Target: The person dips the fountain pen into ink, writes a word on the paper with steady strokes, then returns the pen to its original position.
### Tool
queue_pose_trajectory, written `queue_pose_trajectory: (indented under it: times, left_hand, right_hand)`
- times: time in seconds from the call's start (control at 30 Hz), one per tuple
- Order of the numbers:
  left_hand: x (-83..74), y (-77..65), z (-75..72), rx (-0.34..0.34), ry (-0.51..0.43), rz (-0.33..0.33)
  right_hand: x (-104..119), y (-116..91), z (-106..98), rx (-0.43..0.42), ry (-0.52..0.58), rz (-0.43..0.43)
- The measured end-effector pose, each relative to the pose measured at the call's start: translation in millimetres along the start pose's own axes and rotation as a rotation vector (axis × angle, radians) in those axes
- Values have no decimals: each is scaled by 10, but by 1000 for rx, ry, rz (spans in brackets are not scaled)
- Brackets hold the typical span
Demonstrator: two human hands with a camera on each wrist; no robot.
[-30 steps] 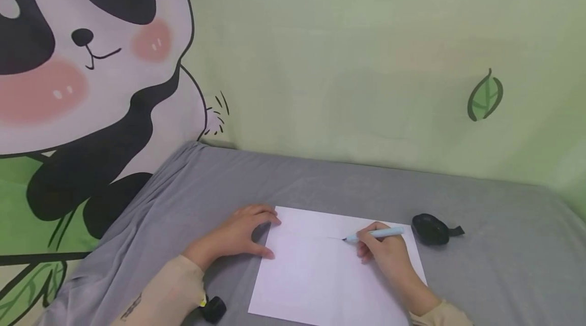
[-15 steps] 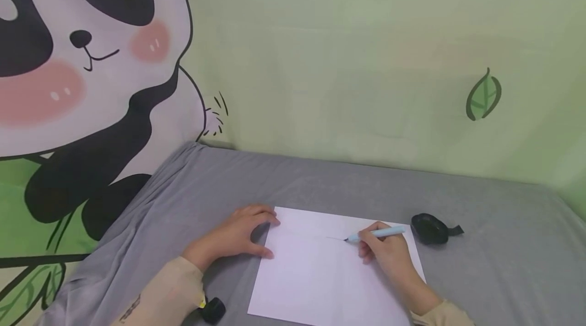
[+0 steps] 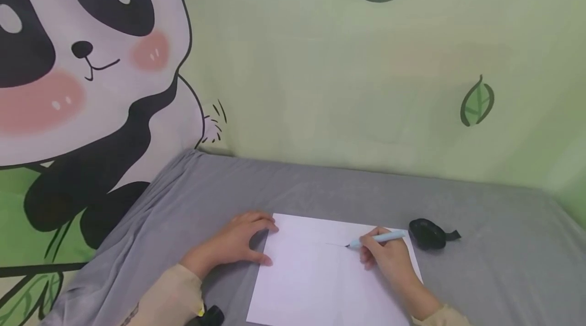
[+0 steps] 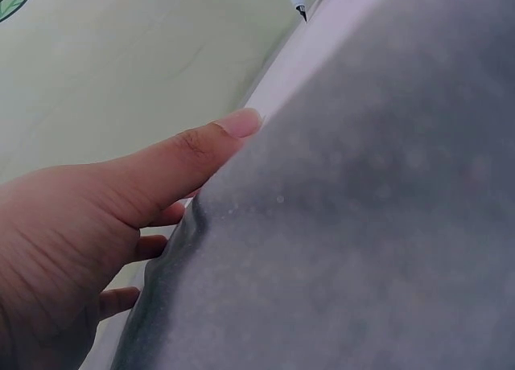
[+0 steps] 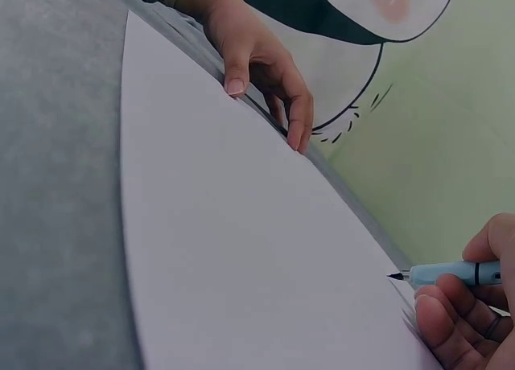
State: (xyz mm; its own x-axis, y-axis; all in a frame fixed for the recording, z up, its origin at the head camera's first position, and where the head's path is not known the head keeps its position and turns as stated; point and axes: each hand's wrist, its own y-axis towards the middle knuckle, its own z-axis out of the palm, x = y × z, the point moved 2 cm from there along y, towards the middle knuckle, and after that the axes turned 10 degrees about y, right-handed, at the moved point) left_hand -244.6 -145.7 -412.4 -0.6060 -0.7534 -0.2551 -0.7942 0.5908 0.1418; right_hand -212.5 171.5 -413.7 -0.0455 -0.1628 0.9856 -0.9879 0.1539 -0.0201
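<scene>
A white sheet of paper (image 3: 311,280) lies on the grey cloth, with a thin faint line (image 3: 335,244) near its upper middle. My right hand (image 3: 389,257) pinches a light blue pen (image 3: 388,236), whose dark tip meets the paper at the line's right end. The right wrist view shows the same pen (image 5: 442,273) tilted low, held between thumb and fingers. My left hand (image 3: 240,239) rests at the sheet's left edge, thumb and fingers spread apart and touching its margin. In the left wrist view, that hand's thumb (image 4: 201,149) lies along the paper's edge.
A black rounded object (image 3: 427,233) with a short tab lies just right of the sheet. Another black object (image 3: 212,316) sits beside the left sleeve. Grey cloth (image 3: 316,183) covers the surface up to a green wall (image 3: 311,77) with a painted panda (image 3: 110,82).
The pen tip has moved slightly right across the paper, and the line has grown a little. My left hand stays at the paper's edge. The head view has tilted up slightly.
</scene>
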Motion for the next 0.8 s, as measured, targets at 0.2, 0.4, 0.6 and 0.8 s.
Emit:
queue_pose_trajectory:
  times: [0.2, 0.4, 0.6, 0.8]
  left_hand:
    - [3, -3, 7, -7, 6, 5]
    - [5, 3, 18, -8, 9, 8]
    - [14, 10, 26, -16, 4, 12]
    - [31, 2, 42, -16, 4, 14]
  right_hand:
    - [-13, 13, -15, -1, 11, -1]
    - [-27, 31, -34, -2, 26, -1]
    - [-15, 26, -50, 0, 43, -20]
    - [-3, 19, -54, -3, 43, -24]
